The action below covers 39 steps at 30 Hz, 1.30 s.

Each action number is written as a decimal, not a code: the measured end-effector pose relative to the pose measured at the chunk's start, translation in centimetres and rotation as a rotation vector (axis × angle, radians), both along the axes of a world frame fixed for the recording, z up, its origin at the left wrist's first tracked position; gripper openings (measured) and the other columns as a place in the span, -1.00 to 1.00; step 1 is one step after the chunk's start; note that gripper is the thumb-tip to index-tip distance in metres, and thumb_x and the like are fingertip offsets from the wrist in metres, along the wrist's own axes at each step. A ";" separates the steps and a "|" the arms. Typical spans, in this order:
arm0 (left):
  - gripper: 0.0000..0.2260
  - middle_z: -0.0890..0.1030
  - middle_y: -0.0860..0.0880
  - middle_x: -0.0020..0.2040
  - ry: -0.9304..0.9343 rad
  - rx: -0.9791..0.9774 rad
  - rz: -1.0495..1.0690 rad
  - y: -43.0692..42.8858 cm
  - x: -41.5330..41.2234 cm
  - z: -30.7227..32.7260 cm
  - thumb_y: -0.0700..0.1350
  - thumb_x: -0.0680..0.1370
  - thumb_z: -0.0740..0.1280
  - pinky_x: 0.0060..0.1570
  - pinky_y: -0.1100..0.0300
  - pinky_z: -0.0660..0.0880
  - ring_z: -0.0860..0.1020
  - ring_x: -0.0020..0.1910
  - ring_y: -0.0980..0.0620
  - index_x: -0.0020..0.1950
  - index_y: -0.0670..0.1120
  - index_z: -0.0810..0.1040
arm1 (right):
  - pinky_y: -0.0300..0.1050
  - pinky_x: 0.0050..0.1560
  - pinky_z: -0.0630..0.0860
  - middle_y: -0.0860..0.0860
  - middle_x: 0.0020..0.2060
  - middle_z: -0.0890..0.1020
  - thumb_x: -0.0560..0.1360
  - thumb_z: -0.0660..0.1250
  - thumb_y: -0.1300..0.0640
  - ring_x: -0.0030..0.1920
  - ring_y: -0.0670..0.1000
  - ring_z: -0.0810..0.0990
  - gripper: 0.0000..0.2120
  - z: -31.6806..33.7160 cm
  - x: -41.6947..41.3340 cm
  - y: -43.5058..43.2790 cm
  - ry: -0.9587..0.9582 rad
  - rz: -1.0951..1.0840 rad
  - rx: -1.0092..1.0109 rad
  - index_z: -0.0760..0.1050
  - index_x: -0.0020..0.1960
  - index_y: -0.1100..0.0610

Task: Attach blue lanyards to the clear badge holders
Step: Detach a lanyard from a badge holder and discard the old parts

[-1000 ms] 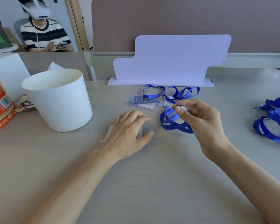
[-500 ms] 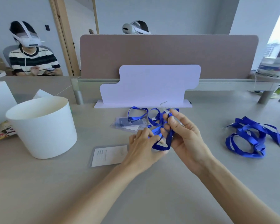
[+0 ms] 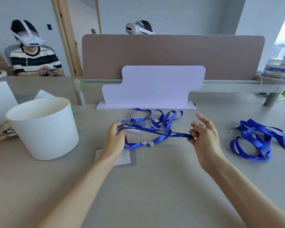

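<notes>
Blue ribbon, flat and faintly glossy, makes up the lanyard point(image 3: 167, 134), strung in a taut line between both hands just in front of the lilac board point(image 3: 153, 86). The left hand point(image 3: 113, 137) has its fingers curled and clamped on one end. The right hand point(image 3: 204, 139) pinches the other end between thumb and lower fingers, with the forefinger raised. Something small and pale at that fingertip is too blurred to identify.

Two round white buttons point(image 3: 146, 143) sit on a slack loop drooping below the line. A clear plastic badge holder point(image 3: 127, 159) with a white card lies flat, further out from the board, partly hidden by the left wrist. A second holder point(image 3: 124, 121), with a dark card, lies near the board's foot under loose blue loops; whose loops they are cannot be told.

Well to the board's right lies a tangled heap of lanyards point(image 3: 253, 142). To its left stands a smooth white tub point(image 3: 44, 129), round and tapering.

The desk point(image 3: 155, 186) is pale grey and matt. Behind the board rises a brown fabric divider point(image 3: 171, 55), with the top of a headset point(image 3: 138, 28) showing above it. Far left of the board sits a person point(image 3: 33, 61) in a striped shirt.
</notes>
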State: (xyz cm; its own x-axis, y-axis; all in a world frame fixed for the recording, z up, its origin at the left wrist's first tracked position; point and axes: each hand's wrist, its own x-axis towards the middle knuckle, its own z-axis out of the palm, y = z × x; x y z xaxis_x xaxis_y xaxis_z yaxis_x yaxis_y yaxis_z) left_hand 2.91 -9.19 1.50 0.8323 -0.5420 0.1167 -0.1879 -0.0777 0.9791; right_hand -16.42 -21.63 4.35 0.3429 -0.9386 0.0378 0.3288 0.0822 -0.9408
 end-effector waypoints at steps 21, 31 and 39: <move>-0.72 0.57 -0.17 -0.18 0.350 -0.431 -0.382 1.7 -3.1 4.9 -0.40 0.52 0.03 -0.15 0.07 0.54 0.57 -0.16 -0.12 -0.16 -0.20 0.50 | -0.25 -0.42 0.20 -0.08 -0.49 0.32 0.55 0.29 0.12 -0.43 -0.06 0.21 -0.74 -1.6 3.7 5.0 0.647 0.236 -0.800 0.36 -0.22 0.27; -0.79 0.54 0.23 -0.33 -0.282 -0.140 -0.044 14.4 5.2 10.8 -0.26 0.56 0.21 -0.30 0.47 0.32 0.43 -0.32 0.26 -0.15 0.00 0.54 | -0.11 -0.32 0.15 0.01 -0.37 0.19 0.41 0.12 -0.05 -0.43 -0.01 0.16 -0.74 6.5 13.6 11.7 0.304 0.681 -0.281 0.30 -0.42 0.01; -0.91 0.57 0.11 -0.32 -0.320 -0.040 0.202 20.3 12.0 12.6 -0.16 0.51 0.33 -0.19 0.15 0.34 0.45 -0.29 0.06 -0.17 0.00 0.53 | -0.13 -0.28 0.30 -0.01 -0.27 0.46 0.64 0.01 -0.06 -0.30 -0.03 0.39 -0.69 11.2 25.1 16.9 0.516 0.506 -0.741 0.39 -0.02 0.14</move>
State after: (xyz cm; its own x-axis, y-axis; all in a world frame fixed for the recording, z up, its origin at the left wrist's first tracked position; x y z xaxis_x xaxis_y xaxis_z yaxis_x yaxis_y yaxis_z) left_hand 14.93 11.10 14.14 0.8399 -0.3603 0.4058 -0.4694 -0.1073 0.8764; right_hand 8.70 -4.76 15.57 0.8295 -0.4812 0.2835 -0.0407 -0.5584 -0.8286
